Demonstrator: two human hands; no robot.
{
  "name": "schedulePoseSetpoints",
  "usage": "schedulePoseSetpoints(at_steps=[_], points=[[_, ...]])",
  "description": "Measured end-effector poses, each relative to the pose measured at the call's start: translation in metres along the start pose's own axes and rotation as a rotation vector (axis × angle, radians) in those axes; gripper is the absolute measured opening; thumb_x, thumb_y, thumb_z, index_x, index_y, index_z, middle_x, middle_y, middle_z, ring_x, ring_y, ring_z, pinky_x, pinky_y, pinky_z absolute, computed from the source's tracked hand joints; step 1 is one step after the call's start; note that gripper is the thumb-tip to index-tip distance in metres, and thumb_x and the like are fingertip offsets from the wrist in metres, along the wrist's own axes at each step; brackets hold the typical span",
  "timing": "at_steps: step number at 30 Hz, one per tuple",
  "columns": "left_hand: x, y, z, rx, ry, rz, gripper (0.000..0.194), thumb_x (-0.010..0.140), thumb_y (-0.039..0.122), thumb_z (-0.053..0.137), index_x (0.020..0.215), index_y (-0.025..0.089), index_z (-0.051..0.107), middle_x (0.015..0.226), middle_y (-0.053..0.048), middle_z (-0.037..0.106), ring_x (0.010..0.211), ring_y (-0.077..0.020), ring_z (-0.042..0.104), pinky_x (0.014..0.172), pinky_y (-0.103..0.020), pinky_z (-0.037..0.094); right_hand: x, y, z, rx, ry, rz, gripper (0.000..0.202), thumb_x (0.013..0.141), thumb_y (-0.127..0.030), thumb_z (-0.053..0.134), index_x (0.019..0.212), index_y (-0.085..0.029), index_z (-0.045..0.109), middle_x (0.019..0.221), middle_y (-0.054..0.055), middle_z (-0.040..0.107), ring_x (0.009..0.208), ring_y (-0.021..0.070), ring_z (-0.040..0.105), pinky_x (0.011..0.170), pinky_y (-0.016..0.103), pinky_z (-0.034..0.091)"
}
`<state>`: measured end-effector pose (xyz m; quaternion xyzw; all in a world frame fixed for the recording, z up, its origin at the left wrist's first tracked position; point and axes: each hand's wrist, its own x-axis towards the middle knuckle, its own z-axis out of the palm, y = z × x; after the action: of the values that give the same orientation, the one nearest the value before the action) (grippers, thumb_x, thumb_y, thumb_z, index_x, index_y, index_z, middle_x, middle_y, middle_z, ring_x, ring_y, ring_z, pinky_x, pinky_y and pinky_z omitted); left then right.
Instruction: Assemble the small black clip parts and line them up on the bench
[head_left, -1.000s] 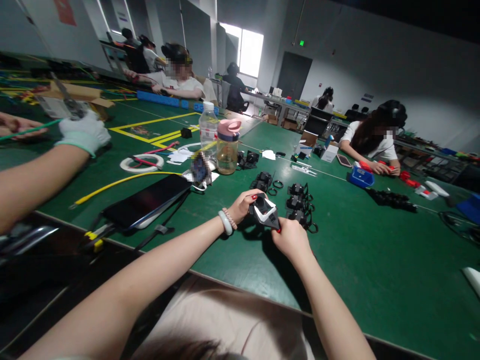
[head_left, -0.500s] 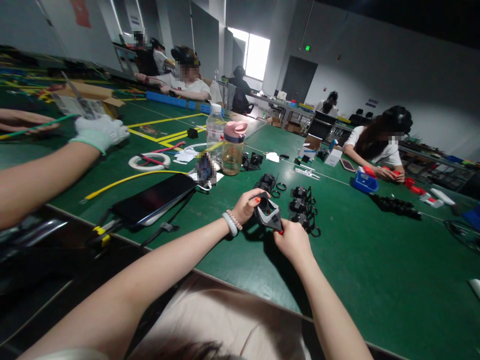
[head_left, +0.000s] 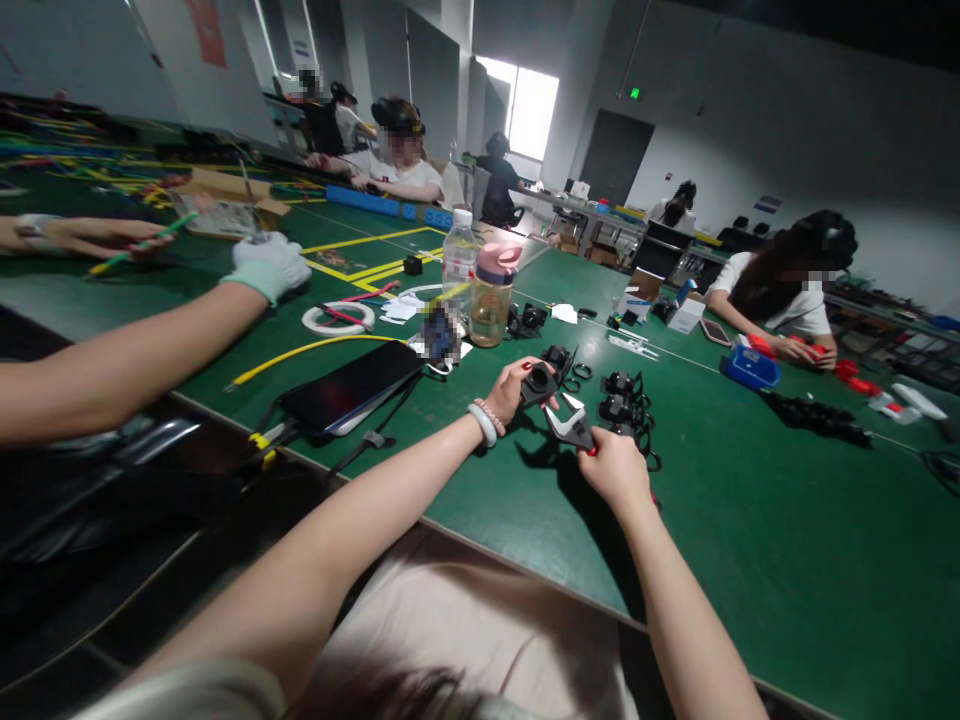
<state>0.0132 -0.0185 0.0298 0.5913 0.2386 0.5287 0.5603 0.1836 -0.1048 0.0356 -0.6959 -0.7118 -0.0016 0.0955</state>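
My left hand [head_left: 510, 392] is closed around a small black part with a round opening [head_left: 538, 384], held just above the green table. In my right hand [head_left: 618, 468] is a dark grey forked piece with pale inner faces [head_left: 571, 428], its open end pointing toward the left hand. A narrow gap separates the two parts. A bit of red shows by the right fingertips. Just beyond the right hand stands a row of black assemblies [head_left: 619, 408], and a similar black assembly [head_left: 558, 358] sits behind the left hand. Black rings [head_left: 580, 371] lie between them.
Left of my hands are a phone [head_left: 352, 388], a yellow cable [head_left: 300, 354], a pink-lidded bottle [head_left: 492, 305] and a clear bottle [head_left: 458, 255]. A co-worker's gloved hand [head_left: 271, 266] is at far left. Across the table, another person works beside a blue bin [head_left: 752, 367].
The black part and the forked piece, together before, are now apart, one in each hand. The whole view has shifted a little. The co-worker's bare hand at left has lifted a green cable.
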Motion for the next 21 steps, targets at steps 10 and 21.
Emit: schedulePoseSetpoints(at_steps=[10,21], points=[[-0.004,0.007,-0.008,-0.184,-0.375,-0.348,0.041,0.070,0.042,0.035,0.083,0.009,0.054,0.061,-0.010,0.061,0.049,-0.0199,0.057,0.040,-0.027,0.042,-0.002,0.003,-0.012,-0.107,0.041,-0.076,0.022,0.071,-0.032,0.041,0.078,-0.022,0.058,0.072,0.003,0.061,0.066,0.0144,0.055,0.054,0.022,0.030],[-0.008,0.015,-0.005,-0.133,-0.411,-0.409,0.044,0.070,0.046,0.035,0.077,0.008,0.056,0.057,-0.009,0.060,0.044,-0.0164,0.054,0.041,-0.026,0.040,-0.002,0.001,-0.019,-0.168,-0.064,-0.061,0.025,0.073,-0.035,0.039,0.082,-0.021,0.058,0.079,0.006,0.062,0.075,0.0172,0.056,0.061,0.024,0.034]])
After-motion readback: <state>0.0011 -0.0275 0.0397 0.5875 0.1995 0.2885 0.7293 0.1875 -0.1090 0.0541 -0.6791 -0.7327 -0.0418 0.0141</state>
